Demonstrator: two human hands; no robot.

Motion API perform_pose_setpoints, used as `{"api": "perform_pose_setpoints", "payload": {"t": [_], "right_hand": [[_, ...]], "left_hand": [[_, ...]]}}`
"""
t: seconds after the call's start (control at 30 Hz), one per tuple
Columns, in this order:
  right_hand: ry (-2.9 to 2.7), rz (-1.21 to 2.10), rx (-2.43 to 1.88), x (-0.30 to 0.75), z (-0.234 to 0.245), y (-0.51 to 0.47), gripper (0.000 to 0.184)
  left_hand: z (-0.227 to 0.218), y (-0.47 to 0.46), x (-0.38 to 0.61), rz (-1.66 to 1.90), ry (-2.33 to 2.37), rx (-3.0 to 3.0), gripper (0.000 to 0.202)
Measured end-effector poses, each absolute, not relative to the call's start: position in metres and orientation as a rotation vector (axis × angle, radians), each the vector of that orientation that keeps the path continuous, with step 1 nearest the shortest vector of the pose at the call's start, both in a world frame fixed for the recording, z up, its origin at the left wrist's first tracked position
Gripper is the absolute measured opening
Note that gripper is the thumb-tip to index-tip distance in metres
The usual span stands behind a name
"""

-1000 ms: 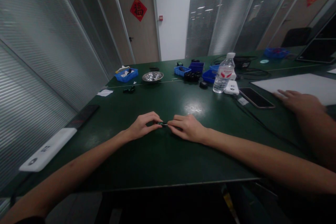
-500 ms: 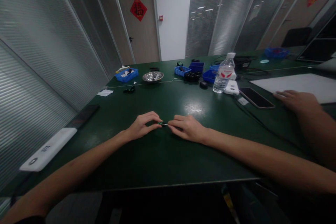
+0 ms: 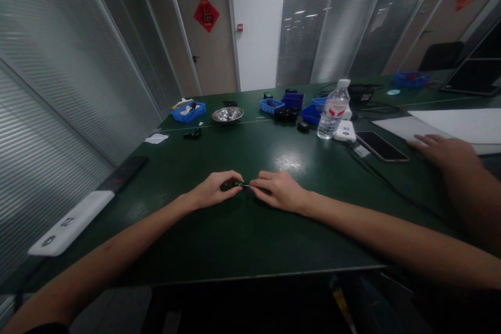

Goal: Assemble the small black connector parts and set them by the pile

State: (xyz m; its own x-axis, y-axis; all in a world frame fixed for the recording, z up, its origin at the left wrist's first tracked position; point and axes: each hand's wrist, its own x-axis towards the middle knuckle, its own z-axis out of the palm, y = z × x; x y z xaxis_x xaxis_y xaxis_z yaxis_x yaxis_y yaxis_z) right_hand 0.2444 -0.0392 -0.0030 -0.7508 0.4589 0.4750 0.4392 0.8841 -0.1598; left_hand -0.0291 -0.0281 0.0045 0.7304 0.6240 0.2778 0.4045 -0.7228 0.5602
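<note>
My left hand (image 3: 214, 189) pinches a small green and dark part (image 3: 238, 183), maybe a little circuit board, between thumb and fingertips just above the table. Facing it, my right hand (image 3: 278, 190) is closed, its fingertips pinched on a thin silvery piece (image 3: 246, 185) that reaches to the part. The rest of that thin piece is hidden by my fingers, so its kind cannot be told. Both forearms rest low over the dark green table (image 3: 219, 240).
Further back are a metal bowl (image 3: 227, 115), a blue basket (image 3: 189, 111), small black parts (image 3: 193, 134) and a water bottle (image 3: 334, 109). A phone (image 3: 381, 145) and another person's hand (image 3: 446, 151) on white sheets are at right. A white power bank (image 3: 72, 223) lies left.
My left fingers have shifted slightly and the green part has turned, showing less of its face. My right hand stays nearly still. At right, the white sheets by the other person's hand have moved.
</note>
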Motion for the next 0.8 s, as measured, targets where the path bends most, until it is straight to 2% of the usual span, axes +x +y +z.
{"api": "perform_pose_setpoints", "payload": {"t": [0.8], "right_hand": [[-2.508, 0.096, -0.558, 0.245, -0.004, -0.041, 0.030]], "left_hand": [[0.006, -0.037, -0.024, 0.807, 0.760, 2.229, 0.025]]}}
